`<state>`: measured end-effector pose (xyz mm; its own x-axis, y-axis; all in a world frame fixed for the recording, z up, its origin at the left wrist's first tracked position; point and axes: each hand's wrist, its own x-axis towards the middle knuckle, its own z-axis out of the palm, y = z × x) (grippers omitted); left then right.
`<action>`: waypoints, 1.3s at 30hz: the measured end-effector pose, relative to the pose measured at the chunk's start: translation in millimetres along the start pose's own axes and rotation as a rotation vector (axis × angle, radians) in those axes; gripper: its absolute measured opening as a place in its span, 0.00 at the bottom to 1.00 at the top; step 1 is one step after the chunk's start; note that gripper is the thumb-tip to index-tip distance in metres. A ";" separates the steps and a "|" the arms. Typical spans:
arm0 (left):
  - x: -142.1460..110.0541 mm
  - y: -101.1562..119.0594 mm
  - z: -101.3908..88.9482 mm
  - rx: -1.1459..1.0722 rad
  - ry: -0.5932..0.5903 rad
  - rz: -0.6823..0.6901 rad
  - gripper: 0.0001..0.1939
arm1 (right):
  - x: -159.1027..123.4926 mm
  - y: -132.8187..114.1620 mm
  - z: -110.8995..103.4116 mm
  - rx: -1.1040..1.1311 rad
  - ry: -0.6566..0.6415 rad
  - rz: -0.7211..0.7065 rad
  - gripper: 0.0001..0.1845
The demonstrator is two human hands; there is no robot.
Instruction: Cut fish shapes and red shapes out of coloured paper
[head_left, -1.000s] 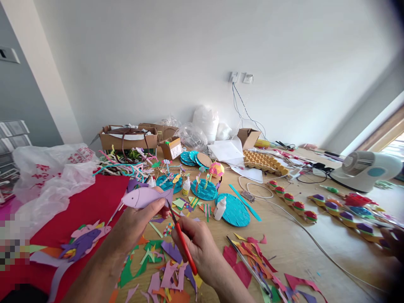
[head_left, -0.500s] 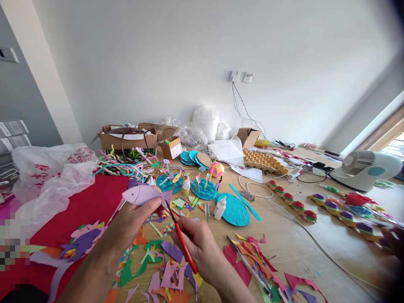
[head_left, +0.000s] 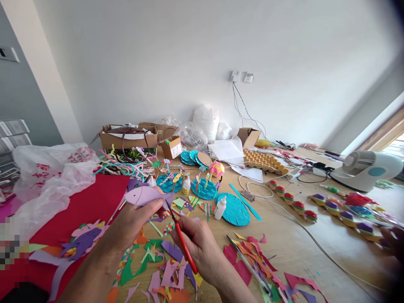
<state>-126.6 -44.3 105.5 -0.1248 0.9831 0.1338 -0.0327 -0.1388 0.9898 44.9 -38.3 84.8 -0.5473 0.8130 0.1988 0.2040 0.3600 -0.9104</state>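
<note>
Fish [head_left: 143, 196], frame ctr-left: my L hand [head_left: 139, 216] pinched it, R hand [head_left: 198, 237] closed on scissors [head_left: 182, 239] at tail [head_left: 169, 197]; prob. trimming, next snip needing steady hold.

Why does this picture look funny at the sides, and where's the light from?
In the head view, daylight seems to enter by the window at right, shining on the wooden table; in the head view, the right-hand corners darken and blocky squares cover part of the left edge; in the head view, the lavender paper fish looks fairly sharp.
</note>
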 end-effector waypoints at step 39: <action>8.8 -2.1 0.4 -0.023 0.061 0.014 0.07 | 4.9 8.9 -1.2 0.317 0.065 0.116 0.19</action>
<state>-127.2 -35.3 104.6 -0.1856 0.9720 0.1441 -0.0535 -0.1564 0.9862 45.1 -30.6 78.0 -0.4803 0.8712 0.1012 -0.0067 0.1118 -0.9937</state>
